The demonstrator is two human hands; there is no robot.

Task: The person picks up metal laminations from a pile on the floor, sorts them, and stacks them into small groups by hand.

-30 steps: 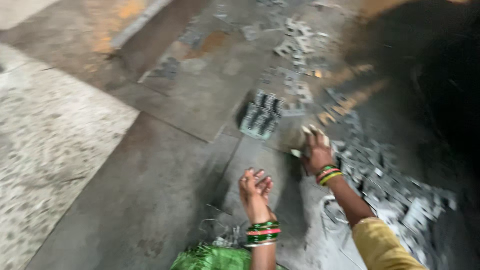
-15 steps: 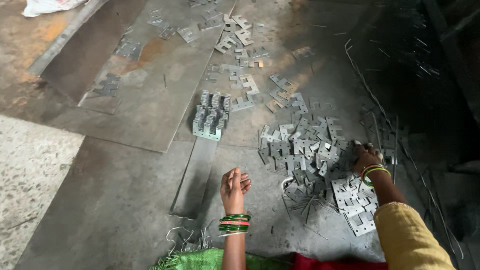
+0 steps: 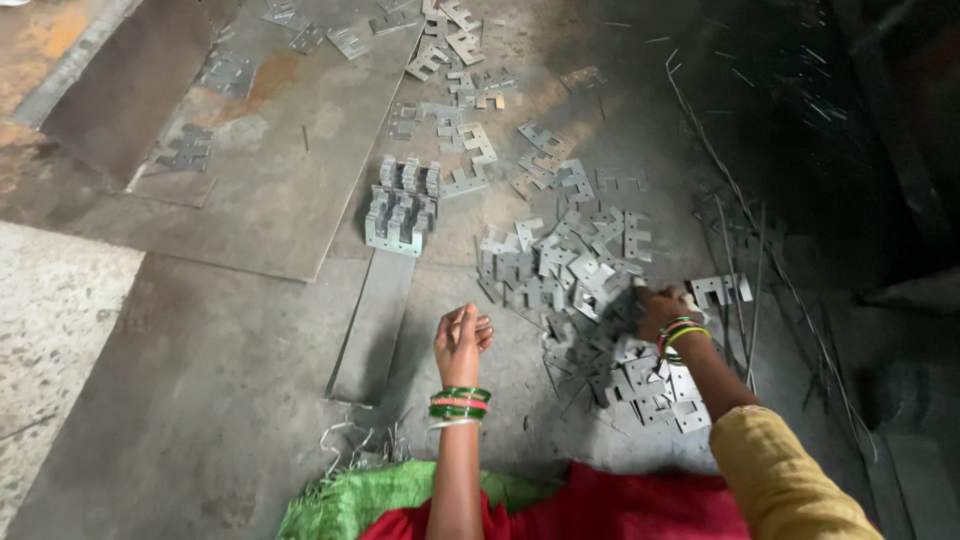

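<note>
Stamped metal plates (image 3: 570,270): loose heap on floor, right of neat stack (image 3: 402,210); right hand (image 3: 655,308) buried among them, grip unclear; left hand (image 3: 458,340) loosely curled, empty; advisable: gather few, mind sharp edges.

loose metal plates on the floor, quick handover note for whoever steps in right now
Left hand: loosely curled, holding nothing, raised over the grey floor.
Right hand: in the loose pile of flat grey notched metal plates; its grip on them is too blurred to tell.
Done: a neat stack of the same plates stands ahead at the edge of a steel sheet.
Left: most plates lie scattered.
</note>
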